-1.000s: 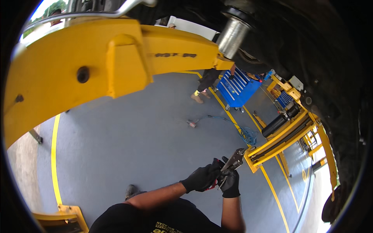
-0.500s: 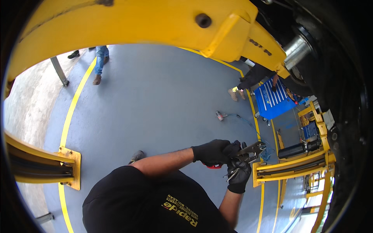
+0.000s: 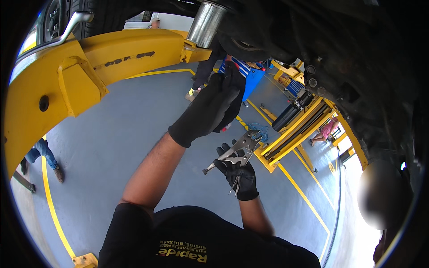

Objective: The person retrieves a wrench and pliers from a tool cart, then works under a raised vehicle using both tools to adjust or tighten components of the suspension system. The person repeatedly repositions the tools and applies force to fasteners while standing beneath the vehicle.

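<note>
My left hand [image 3: 205, 107], in a black glove, is raised toward the car's underside, just below a metal lift post. It is closed around a dark object that its fingers mostly hide; only a small red part [image 3: 226, 127] shows beneath. Lower and to the right, my right hand [image 3: 244, 179], also gloved in black, grips a pair of metal locking pliers [image 3: 241, 152]. The pliers' jaws point up and right, and some fingers stretch out behind the tool.
The yellow lift arm [image 3: 138, 51] with its metal lift post [image 3: 204, 24] crosses the upper left. Dark car underbody [image 3: 286, 40] hangs overhead at right. Beyond my hands are a blue tool cart [image 3: 254, 82], a yellow lift column [image 3: 295, 134], a coiled blue hose [image 3: 259, 130] and several people.
My view has turned right and come nearer the car's underside. My hands have parted: the left has risen toward the lift post, while the right keeps the locking pliers lower down.
</note>
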`<state>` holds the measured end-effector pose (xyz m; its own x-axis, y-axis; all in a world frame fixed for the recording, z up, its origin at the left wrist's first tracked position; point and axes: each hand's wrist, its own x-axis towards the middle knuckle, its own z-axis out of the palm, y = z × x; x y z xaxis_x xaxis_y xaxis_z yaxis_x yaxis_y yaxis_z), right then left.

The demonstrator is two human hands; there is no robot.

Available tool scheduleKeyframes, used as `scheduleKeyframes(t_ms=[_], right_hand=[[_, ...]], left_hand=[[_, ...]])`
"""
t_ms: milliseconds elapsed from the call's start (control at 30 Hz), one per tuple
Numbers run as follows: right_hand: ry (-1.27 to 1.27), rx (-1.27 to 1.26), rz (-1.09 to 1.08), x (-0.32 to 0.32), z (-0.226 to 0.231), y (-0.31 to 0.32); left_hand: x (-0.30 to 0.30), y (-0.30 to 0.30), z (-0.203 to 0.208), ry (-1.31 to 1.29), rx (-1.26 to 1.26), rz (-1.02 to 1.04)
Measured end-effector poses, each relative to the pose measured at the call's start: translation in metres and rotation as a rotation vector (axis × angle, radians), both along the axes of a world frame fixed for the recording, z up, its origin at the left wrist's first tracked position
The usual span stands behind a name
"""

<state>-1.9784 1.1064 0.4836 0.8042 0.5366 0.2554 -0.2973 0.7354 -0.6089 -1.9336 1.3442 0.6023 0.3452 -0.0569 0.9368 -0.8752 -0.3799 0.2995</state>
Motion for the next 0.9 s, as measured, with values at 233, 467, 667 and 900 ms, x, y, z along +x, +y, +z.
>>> scheduleKeyframes(t_ms=[233, 467, 667, 900], right_hand=[[-0.036, -0.133, -0.039, -0.017, 0.026, 0.014], [-0.114, -0.280, -0.082, -0.019, 0.052, 0.021], [-0.332, -0.315, -0.216, 0.000, 0.106, 0.023], [-0.418, -0.336, -0.186, 0.010, 0.153, 0.043]], left_hand=[[0.070, -0.067, 0.161, -0.403, 0.046, 0.334], [0.089, -0.060, 0.203, -0.128, 0.007, 0.220], [0.100, -0.060, 0.227, -0.009, -0.012, 0.067], [0.094, -0.053, 0.233, 0.072, -0.012, -0.070]])
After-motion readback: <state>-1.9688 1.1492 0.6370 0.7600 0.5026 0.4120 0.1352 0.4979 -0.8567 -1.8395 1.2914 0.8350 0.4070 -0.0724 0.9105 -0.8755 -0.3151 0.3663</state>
